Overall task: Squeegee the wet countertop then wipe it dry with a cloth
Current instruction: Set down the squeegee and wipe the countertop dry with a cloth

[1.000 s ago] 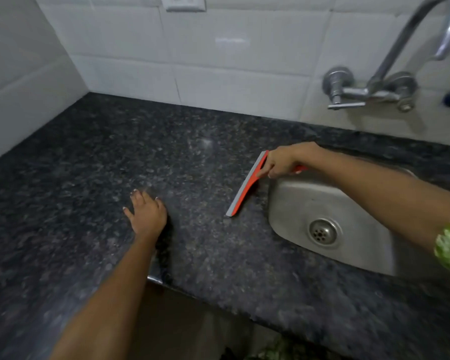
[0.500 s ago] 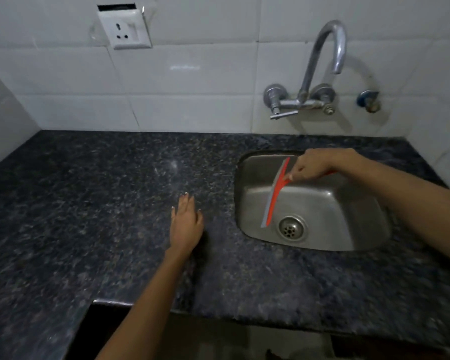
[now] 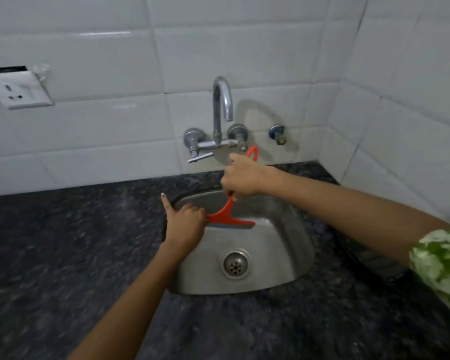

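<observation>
An orange squeegee (image 3: 226, 216) with a grey rubber blade hangs over the steel sink (image 3: 291, 258), blade level and pointing down. My right hand (image 3: 240, 178) grips its handle, whose orange loop sticks out above my fist. My left hand (image 3: 186, 223) pinches the blade's left end, with the index finger pointing up. The dark speckled granite countertop (image 3: 63, 255) spreads to the left and front of the sink. No cloth is in view.
A chrome wall tap (image 3: 220, 118) with two valves hangs over the sink's back edge, close above my right hand. A small valve (image 3: 277, 133) sits to its right. A white socket (image 3: 18, 90) is on the tiled wall at left. The sink drain (image 3: 235, 263) lies below the blade.
The squeegee left the counter and swung over the sink, turning from upright to blade-level. My left hand lifted off the countertop and took hold of the blade's left end.
</observation>
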